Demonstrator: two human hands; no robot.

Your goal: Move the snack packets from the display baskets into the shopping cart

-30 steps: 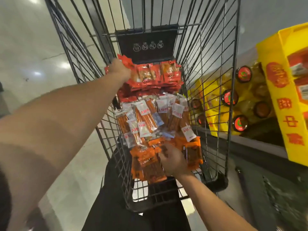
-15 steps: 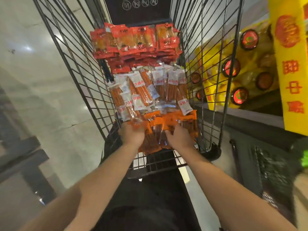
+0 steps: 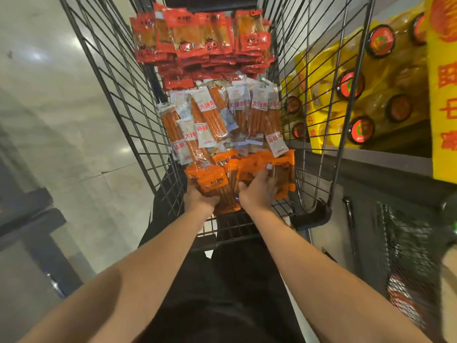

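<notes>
A: Hands first. Pose?

B: Both forearms reach straight ahead and down into the shopping cart [image 3: 128, 100], roughly parallel. Left hand [image 3: 199, 200] is at the near left end of the orange packets [image 3: 249, 174], fingers tucked under the bundle, thumb side up against it, so it grips them from below. Right hand [image 3: 259, 191] lies on top of the same orange pile, fingers spread and bent over the packets, thumb at the left edge, holding them down.

A: Packets all in the cart?

B: Yes. Orange ones nearest, at the near end on the wire floor. Just beyond, touching them, the clear-and-white packets [image 3: 222, 120] of long orange sticks, heaped loosely. Farthest, red packets [image 3: 202, 43] stacked against the cart's far end.

A: Around the cart?

B: Right side, through the wire, yellow packaged bottles [image 3: 371, 95] with red-and-black caps, beside a yellow sign [image 3: 445, 100] with red characters. Grey floor [image 3: 49, 120] on the left.
</notes>
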